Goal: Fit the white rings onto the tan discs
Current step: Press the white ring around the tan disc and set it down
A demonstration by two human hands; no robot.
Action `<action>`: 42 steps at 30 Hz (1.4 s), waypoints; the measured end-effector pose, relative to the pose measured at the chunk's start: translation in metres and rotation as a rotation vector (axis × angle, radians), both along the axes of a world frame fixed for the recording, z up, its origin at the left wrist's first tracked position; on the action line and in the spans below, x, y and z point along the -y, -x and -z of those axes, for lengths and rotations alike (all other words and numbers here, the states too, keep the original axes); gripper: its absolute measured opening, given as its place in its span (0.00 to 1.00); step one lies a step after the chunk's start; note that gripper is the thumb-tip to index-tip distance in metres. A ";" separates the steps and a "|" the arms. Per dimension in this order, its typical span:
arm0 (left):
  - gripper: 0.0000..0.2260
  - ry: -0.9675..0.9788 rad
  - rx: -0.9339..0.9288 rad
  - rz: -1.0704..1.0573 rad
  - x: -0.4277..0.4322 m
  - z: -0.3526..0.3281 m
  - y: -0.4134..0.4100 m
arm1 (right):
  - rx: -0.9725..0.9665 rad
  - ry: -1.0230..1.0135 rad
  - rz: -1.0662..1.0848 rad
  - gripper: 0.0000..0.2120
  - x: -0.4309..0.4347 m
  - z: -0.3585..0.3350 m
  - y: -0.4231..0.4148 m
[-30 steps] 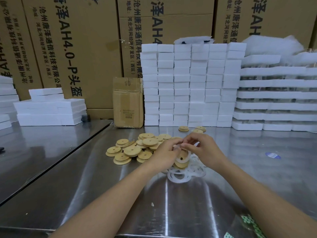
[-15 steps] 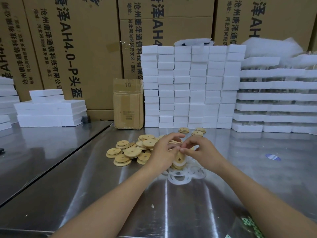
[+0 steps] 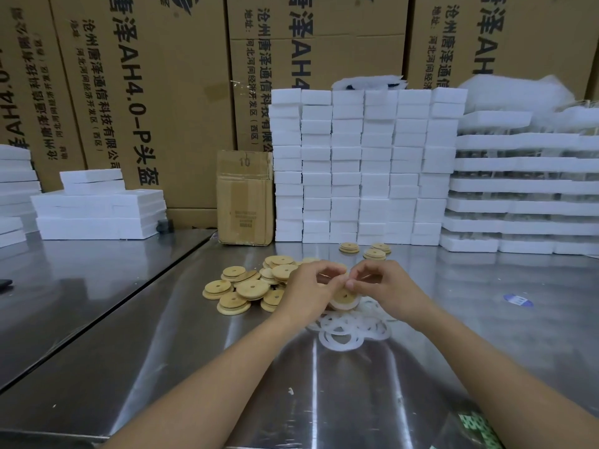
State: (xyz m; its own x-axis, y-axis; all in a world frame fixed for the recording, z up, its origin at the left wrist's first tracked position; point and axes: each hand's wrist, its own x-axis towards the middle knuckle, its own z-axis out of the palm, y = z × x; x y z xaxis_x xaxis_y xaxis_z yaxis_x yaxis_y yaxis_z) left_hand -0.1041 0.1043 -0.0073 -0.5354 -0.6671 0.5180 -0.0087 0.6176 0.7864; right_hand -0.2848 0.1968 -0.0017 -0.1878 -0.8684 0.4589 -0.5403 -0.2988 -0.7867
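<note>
My left hand [image 3: 306,291] and my right hand [image 3: 385,286] meet above the steel table and pinch one tan disc [image 3: 344,298] between their fingertips. A white ring lies around that disc's lower edge. A heap of loose tan discs [image 3: 246,288] lies just left of my left hand. Under and in front of my hands lies a tangle of white rings [image 3: 343,332]. Three more tan discs [image 3: 374,252] sit farther back, near the foam stacks.
Stacks of white foam blocks [image 3: 363,166] line the back of the steel table [image 3: 291,384]. A small cardboard box [image 3: 244,196] stands to their left. Foam trays [image 3: 525,186] fill the right, more foam [image 3: 97,205] the left table. A blue sticker [image 3: 517,299] lies at right.
Both hands have lifted a little with the disc and turned it, and the white ring now shows round its lower edge. The heaps on the table have not moved.
</note>
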 end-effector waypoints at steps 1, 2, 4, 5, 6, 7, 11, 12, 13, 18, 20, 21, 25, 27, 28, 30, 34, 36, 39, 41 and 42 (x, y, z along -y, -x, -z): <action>0.08 0.007 -0.012 -0.006 0.000 0.000 -0.001 | 0.003 0.012 0.024 0.04 0.000 0.000 0.001; 0.07 0.011 -0.021 -0.010 0.000 0.000 -0.002 | 0.000 0.018 0.045 0.05 0.001 0.000 0.001; 0.04 0.024 -0.012 -0.019 0.000 0.000 -0.004 | -0.014 0.008 0.070 0.04 0.002 0.001 0.002; 0.03 0.032 0.002 -0.024 0.001 0.000 -0.005 | -0.019 0.000 0.073 0.04 0.002 0.001 0.003; 0.02 0.035 0.016 -0.027 0.001 0.000 -0.005 | -0.023 -0.005 0.074 0.04 0.001 0.001 0.003; 0.02 0.028 0.022 -0.028 0.001 0.000 -0.005 | -0.030 -0.006 0.074 0.03 0.001 0.001 0.004; 0.02 -0.049 0.053 -0.017 0.002 -0.003 -0.006 | -0.028 -0.034 0.066 0.04 -0.002 -0.002 0.006; 0.02 -0.064 0.070 -0.012 0.002 -0.004 -0.007 | -0.025 -0.048 0.056 0.04 -0.003 -0.003 0.007; 0.02 -0.083 0.085 -0.007 0.002 -0.005 -0.007 | -0.026 -0.060 0.042 0.04 -0.005 -0.005 0.008; 0.03 -0.192 0.094 0.039 0.005 -0.010 -0.008 | 0.005 -0.085 -0.023 0.06 -0.010 -0.011 0.011; 0.02 -0.210 0.098 0.050 0.005 -0.010 -0.010 | 0.003 -0.089 -0.026 0.07 -0.010 -0.012 0.011; 0.02 -0.214 0.105 0.052 0.005 -0.011 -0.010 | 0.002 -0.090 -0.028 0.07 -0.010 -0.013 0.011; 0.01 -0.233 0.120 0.043 0.005 -0.012 -0.009 | 0.024 -0.130 -0.041 0.09 -0.012 -0.014 0.011; 0.01 -0.246 0.121 0.041 0.004 -0.012 -0.009 | 0.027 -0.154 -0.041 0.10 -0.013 -0.015 0.012; 0.00 -0.251 0.121 0.041 0.003 -0.012 -0.009 | 0.027 -0.164 -0.040 0.11 -0.013 -0.015 0.012; 0.00 -0.254 0.125 0.040 0.004 -0.012 -0.009 | 0.032 -0.178 -0.040 0.12 -0.013 -0.015 0.012; 0.02 -0.222 0.139 0.026 0.005 -0.013 -0.008 | 0.055 -0.193 -0.043 0.12 -0.012 -0.015 0.012; 0.03 -0.188 0.154 0.029 0.006 -0.014 -0.009 | 0.057 -0.200 -0.049 0.14 -0.012 -0.015 0.013; 0.03 -0.153 0.174 0.079 0.009 -0.014 -0.010 | 0.057 -0.226 -0.065 0.16 -0.013 -0.015 0.015; 0.03 -0.072 0.199 0.109 0.012 -0.013 -0.013 | 0.075 -0.238 -0.070 0.17 -0.014 -0.014 0.015; 0.03 -0.004 0.209 0.118 0.013 -0.013 -0.013 | 0.092 -0.238 -0.068 0.18 -0.014 -0.014 0.016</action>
